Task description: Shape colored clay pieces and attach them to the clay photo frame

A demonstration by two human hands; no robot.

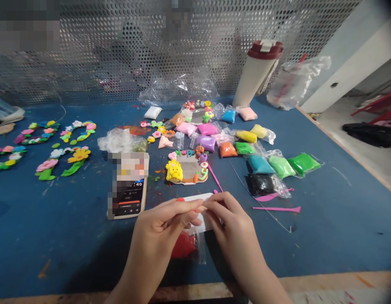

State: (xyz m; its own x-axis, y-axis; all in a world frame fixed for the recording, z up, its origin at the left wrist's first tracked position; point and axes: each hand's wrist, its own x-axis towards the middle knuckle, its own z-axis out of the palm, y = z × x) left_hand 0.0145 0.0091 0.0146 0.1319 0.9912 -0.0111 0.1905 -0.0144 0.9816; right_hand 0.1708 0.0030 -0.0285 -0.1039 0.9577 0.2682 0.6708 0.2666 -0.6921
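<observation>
My left hand (165, 217) is closed in a pinch, with bits of red modelling clay (180, 199) showing at its fingers. The fingertips of my right hand (231, 217) are pressed together against those of my left; what lies between them is mostly hidden. Beneath both hands is a white sheet or card (206, 223), partly covered. A clear bag of red clay (184, 245) lies under my left wrist. Just beyond the hands rests a small frame (190, 169) decorated with a yellow clay figure (174, 171), coloured letters and little clay shapes.
A phone (131, 198) lies at left. Several bagged clays, among them black (260, 184) and green (304, 164), spread to the right beside pink tools (277, 208). Behind them stands a white tumbler (254, 78). Clay-decorated rings (76, 156) lie far left, before a perforated metal panel (119, 63).
</observation>
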